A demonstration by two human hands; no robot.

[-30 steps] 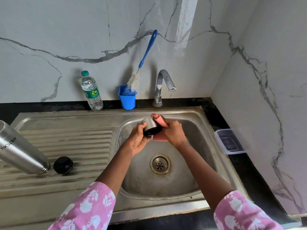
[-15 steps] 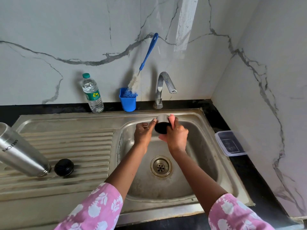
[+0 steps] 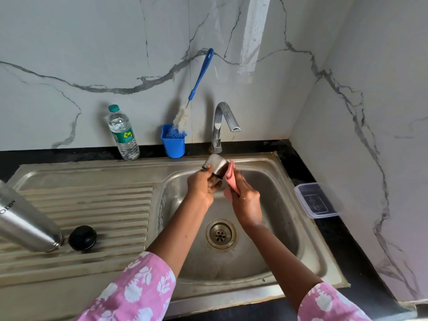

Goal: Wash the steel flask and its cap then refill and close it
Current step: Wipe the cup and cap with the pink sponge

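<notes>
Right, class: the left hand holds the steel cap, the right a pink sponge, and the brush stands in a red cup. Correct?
Not quite: the head view shows the brush in a blue cup, not red. The left hand does hold the cap, the right hand the pink sponge.

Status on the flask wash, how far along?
Done: flask is open, lying on the drainboard beside its black stopper. In hand: left hand grips the steel cap over the sink while right hand holds a pink sponge against it. Left: whether the flask is washed cannot be told; refilling and closing remain.
</notes>
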